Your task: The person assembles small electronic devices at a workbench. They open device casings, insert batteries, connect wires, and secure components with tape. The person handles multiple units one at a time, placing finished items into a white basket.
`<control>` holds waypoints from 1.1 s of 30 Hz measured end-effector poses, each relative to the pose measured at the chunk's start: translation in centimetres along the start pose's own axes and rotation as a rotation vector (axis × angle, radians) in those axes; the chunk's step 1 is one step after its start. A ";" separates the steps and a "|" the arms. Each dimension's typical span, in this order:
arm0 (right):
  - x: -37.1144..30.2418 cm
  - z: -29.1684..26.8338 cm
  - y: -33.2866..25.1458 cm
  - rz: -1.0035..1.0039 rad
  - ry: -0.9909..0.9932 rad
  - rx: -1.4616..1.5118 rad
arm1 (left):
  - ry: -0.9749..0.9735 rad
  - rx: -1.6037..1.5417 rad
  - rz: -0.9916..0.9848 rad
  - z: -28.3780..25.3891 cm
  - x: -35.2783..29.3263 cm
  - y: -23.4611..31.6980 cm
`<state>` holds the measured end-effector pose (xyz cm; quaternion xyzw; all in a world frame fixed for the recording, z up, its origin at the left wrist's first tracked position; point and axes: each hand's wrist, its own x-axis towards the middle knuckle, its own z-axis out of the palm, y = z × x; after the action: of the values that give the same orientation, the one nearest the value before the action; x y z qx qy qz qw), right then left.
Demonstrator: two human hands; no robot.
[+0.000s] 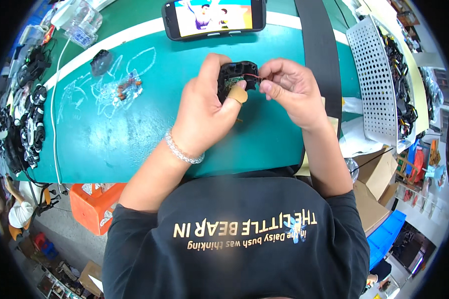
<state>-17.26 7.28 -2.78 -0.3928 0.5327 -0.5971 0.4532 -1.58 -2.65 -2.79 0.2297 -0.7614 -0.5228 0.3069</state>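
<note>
My left hand (200,112) is closed around a small black plastic housing (238,68), tilted up over the green work mat (124,149). Inside the housing a green circuit board (233,80) shows, partly covered by my left thumb, which wears a tan finger cover (238,94). At the housing's right side, my right hand (298,94) pinches a thin red wire (252,75) between thumb and fingertips. The wire runs from the housing to that pinch; its end is hidden by my fingers.
A phone (214,34) stands beyond my hands. Clear plastic bags with small brown parts (127,89) and a dark piece (101,62) lie left. Right stands a white perforated basket (371,79) of black cables. Black cable bundles (30,119) and a white cord (55,109) lie far left.
</note>
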 end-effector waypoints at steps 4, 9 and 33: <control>-0.1 0.4 0.2 -0.087 0.063 -0.035 | -0.005 -0.005 -0.055 -0.1 0.0 0.3; -0.4 1.1 -0.1 -0.330 0.139 -0.244 | 0.021 0.011 0.004 -0.1 0.1 -0.1; 0.8 2.1 -2.3 -0.621 0.056 -0.765 | -0.155 0.031 -0.014 -0.2 -0.2 -0.2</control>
<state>-15.80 6.00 -0.30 -0.6550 0.5833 -0.4762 0.0627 -1.29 -2.67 -3.01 0.1985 -0.7892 -0.5293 0.2401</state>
